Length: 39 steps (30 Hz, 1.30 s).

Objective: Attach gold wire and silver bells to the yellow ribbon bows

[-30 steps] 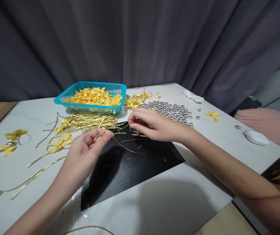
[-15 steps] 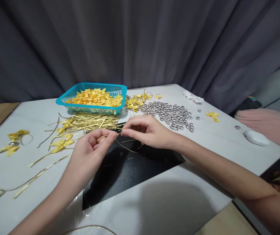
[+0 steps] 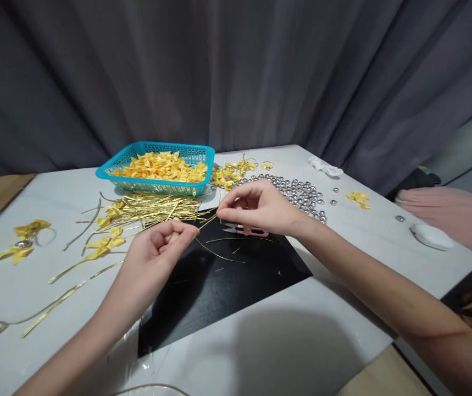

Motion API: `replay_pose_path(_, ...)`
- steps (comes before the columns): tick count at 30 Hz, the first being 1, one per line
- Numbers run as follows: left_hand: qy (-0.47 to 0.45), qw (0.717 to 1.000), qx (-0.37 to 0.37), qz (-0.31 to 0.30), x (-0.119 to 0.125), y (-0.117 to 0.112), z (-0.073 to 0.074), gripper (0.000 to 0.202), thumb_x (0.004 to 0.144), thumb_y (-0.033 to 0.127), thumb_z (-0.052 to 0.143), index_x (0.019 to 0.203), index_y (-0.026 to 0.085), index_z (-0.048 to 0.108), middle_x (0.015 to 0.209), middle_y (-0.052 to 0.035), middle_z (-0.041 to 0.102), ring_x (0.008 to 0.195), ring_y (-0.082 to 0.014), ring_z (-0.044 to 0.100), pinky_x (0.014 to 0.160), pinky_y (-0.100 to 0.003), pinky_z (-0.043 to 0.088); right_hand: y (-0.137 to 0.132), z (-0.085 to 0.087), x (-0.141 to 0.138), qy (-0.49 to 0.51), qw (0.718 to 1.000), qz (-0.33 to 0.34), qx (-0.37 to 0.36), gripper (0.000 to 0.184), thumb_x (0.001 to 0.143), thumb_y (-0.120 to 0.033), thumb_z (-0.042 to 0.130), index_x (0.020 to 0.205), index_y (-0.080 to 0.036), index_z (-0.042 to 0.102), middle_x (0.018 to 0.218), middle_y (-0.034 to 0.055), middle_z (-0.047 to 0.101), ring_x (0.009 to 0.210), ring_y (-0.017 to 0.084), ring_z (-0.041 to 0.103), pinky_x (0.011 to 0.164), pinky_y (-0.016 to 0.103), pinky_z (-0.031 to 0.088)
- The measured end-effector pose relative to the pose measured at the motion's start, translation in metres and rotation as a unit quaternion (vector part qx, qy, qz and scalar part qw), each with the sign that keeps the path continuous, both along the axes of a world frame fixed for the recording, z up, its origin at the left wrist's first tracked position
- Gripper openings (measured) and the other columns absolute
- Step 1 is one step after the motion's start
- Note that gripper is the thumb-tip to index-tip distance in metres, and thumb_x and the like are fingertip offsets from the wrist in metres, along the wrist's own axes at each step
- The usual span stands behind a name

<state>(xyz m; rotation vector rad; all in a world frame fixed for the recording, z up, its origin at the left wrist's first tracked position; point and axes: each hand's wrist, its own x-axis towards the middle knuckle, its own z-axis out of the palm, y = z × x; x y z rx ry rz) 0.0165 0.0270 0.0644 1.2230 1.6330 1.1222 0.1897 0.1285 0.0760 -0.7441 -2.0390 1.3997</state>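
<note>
A short length of gold cord is stretched between my two hands over the black mat. My left hand pinches one end between thumb and forefinger, its other fingers curled in. The cord's other end is pinched by the fingertips of my right hand. Small thread snips with pink handles show just beneath my right hand, blades pointing left. Loose strands and a few cut bits of gold cord lie on the mat. Left of the mat are yellow ribbon bows with gold cord tails.
A blue basket full of yellow ribbon bows stands at the back, with a bundle of gold cords before it. Silver beads are spread behind my right hand. Farther right lie a crumpled tissue and a white computer mouse.
My right hand has moved slightly up and right, away from the left, so more cord shows between them. The pink snips have come into view below it.
</note>
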Motion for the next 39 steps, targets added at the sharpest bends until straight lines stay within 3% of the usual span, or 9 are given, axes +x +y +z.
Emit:
replay_pose_path(5, 0.009, 1.000, 0.001, 0.005, -0.001, 0.001, 0.001, 0.033, 0.067, 0.050, 0.066, 0.070, 0.017, 0.063, 0.058, 0.0029, 0.051, 0.052, -0.0102, 0.040, 0.046, -0.020, 0.029, 0.008, 0.005, 0.007, 0.031, 0.999, -0.011, 0.038, 0.023, 0.070, -0.029, 0.071, 0.073, -0.009, 0.060, 0.070, 0.0008, 0.056, 0.048, 0.004, 0.049, 0.036, 0.014, 0.043)
replay_pose_path(9, 0.007, 1.000, 0.000, -0.003, 0.000, 0.002, -0.001, 0.031, 0.068, 0.048, 0.065, 0.070, 0.017, 0.063, 0.057, 0.0028, 0.050, 0.051, -0.0098, 0.039, 0.045, -0.020, 0.027, 0.004, 0.002, 0.003, 0.034, 0.997, -0.029, 0.058, 0.025, 0.075, -0.032, 0.067, 0.080, -0.009, 0.060, 0.077, 0.0016, 0.057, 0.046, 0.001, 0.043, 0.036, 0.013, 0.036)
replay_pose_path(12, -0.005, 1.000, 0.008, -0.018, 0.001, 0.002, -0.005, 0.030, 0.069, 0.047, 0.065, 0.071, 0.017, 0.063, 0.057, 0.0035, 0.050, 0.050, -0.0088, 0.038, 0.044, -0.019, 0.027, -0.005, -0.005, -0.003, -0.010, 0.998, 0.033, 0.056, 0.024, 0.079, -0.032, 0.063, 0.088, -0.010, 0.061, 0.074, -0.0002, 0.057, 0.045, 0.001, 0.039, 0.038, 0.014, 0.031)
replay_pose_path(15, -0.005, 0.999, 0.005, -0.033, 0.001, 0.002, -0.005, 0.029, 0.070, 0.046, 0.065, 0.071, 0.017, 0.064, 0.054, 0.0043, 0.048, 0.048, -0.0082, 0.037, 0.043, -0.019, 0.026, -0.011, -0.008, -0.006, -0.050, 0.987, 0.102, 0.110, 0.018, 0.083, -0.027, 0.059, 0.081, -0.010, 0.062, 0.067, -0.0004, 0.056, 0.054, 0.004, 0.043, 0.047, 0.016, 0.034)
replay_pose_path(22, 0.057, 0.991, -0.010, -0.120, -0.020, 0.009, 0.001, 0.027, 0.074, 0.045, 0.062, 0.070, 0.018, 0.066, 0.057, 0.0003, 0.058, 0.050, -0.0121, 0.051, 0.046, -0.021, 0.038, 0.010, 0.012, 0.015, -0.137, 0.966, 0.065, 0.209, 0.017, 0.083, -0.024, 0.055, 0.077, -0.010, 0.062, 0.071, 0.0019, 0.059, 0.060, 0.007, 0.049, 0.052, 0.018, 0.037)
replay_pose_path(29, 0.146, 0.960, -0.058, -0.232, -0.064, 0.018, 0.000, 0.028, 0.076, 0.048, 0.061, 0.070, 0.021, 0.069, 0.066, -0.0048, 0.070, 0.063, -0.0176, 0.065, 0.060, -0.023, 0.051, 0.039, 0.032, 0.047, -0.318, 0.926, 0.055, 0.197, 0.023, 0.082, -0.035, 0.055, 0.080, -0.014, 0.066, 0.075, 0.0027, 0.063, 0.063, 0.010, 0.053, 0.055, 0.022, 0.039)
replay_pose_path(39, 0.169, 0.951, -0.057, -0.251, -0.082, 0.021, 0.001, 0.024, 0.071, 0.046, 0.063, 0.074, 0.025, 0.075, 0.073, -0.0065, 0.074, 0.064, -0.0210, 0.069, 0.058, -0.023, 0.054, 0.054, 0.037, 0.069, -0.399, 0.903, 0.034, 0.154, 0.028, 0.080, -0.043, 0.057, 0.077, -0.017, 0.065, 0.062, 0.0007, 0.057, 0.051, 0.008, 0.043, 0.050, 0.022, 0.035)
